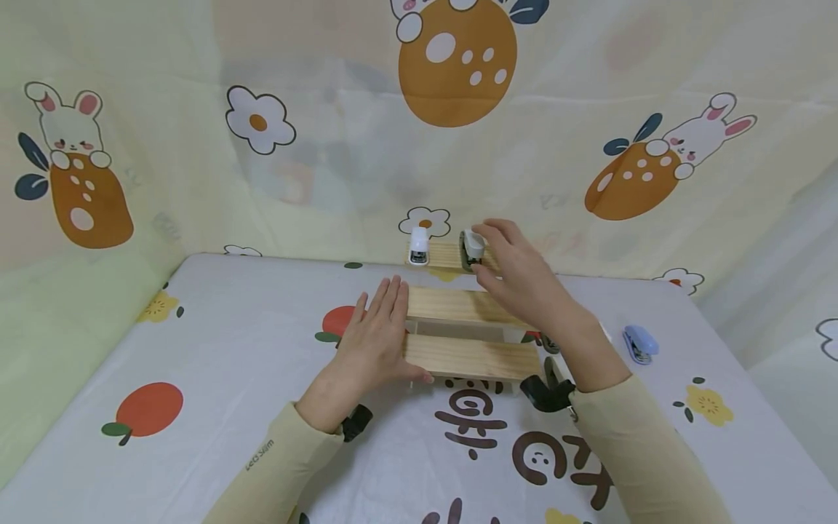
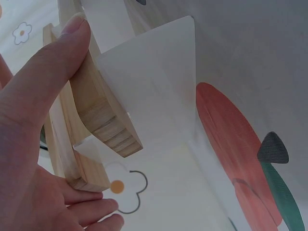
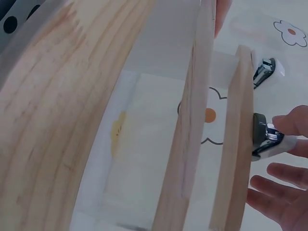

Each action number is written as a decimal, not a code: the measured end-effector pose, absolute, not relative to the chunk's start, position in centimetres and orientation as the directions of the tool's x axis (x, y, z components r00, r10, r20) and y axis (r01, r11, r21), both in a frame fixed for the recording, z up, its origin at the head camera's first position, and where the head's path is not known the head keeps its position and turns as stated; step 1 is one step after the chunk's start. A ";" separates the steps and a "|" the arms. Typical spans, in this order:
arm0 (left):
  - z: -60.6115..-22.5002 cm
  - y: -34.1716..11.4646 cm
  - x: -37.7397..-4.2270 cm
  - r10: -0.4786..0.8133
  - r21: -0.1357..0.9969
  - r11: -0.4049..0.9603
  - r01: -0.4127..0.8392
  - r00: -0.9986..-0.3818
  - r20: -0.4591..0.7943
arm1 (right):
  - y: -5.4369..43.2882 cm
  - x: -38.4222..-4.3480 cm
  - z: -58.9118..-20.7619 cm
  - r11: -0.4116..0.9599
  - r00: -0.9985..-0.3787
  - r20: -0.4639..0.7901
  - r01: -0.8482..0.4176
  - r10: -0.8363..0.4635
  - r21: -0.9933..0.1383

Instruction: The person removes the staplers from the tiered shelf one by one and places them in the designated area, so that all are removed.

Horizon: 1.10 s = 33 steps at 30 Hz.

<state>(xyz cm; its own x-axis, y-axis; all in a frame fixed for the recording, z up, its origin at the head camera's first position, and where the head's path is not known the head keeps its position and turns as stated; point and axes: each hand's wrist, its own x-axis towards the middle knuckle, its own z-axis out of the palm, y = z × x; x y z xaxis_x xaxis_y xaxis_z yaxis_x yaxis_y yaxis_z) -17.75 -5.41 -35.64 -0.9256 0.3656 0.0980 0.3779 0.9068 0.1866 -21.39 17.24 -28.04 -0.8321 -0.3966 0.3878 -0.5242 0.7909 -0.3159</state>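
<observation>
A tiered wooden rack point(image 1: 471, 356) with three plank steps and translucent side panels point(image 2: 154, 82) stands on the table. My left hand point(image 1: 376, 331) lies along its left end, fingers straight, the thumb resting on the front plank point(image 2: 98, 106). At the top plank point(image 3: 236, 144), my right hand point(image 1: 524, 273) pinches a white stapler with a dark base point(image 1: 472, 249) between thumb and fingers. The stapler's base meets the plank in the right wrist view. Left of it, an all-white stapler point(image 1: 419, 246) stands on the same top plank.
A light blue stapler point(image 1: 640, 343) lies on the table to the right of the rack. Dark items beside the rack's right end are partly hidden by my right forearm. A printed curtain point(image 1: 340, 182) hangs behind the table's back edge.
</observation>
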 end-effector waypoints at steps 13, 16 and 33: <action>-35.7 -5.3 -17.8 0.369 0.185 0.906 0.380 -0.925 0.090 | 16.1 -22.6 -28.3 0.793 -0.861 0.310 -0.497 -0.403 -0.351; -35.6 -5.2 -17.7 0.371 0.183 0.907 0.380 -0.925 0.085 | 15.9 -22.7 -28.4 0.791 -0.861 0.306 -0.498 -0.406 -0.356; -35.4 -5.3 -17.7 0.363 0.197 0.907 0.373 -0.928 0.086 | 15.7 -23.0 -28.9 0.790 -0.829 0.351 -0.539 -0.436 -0.291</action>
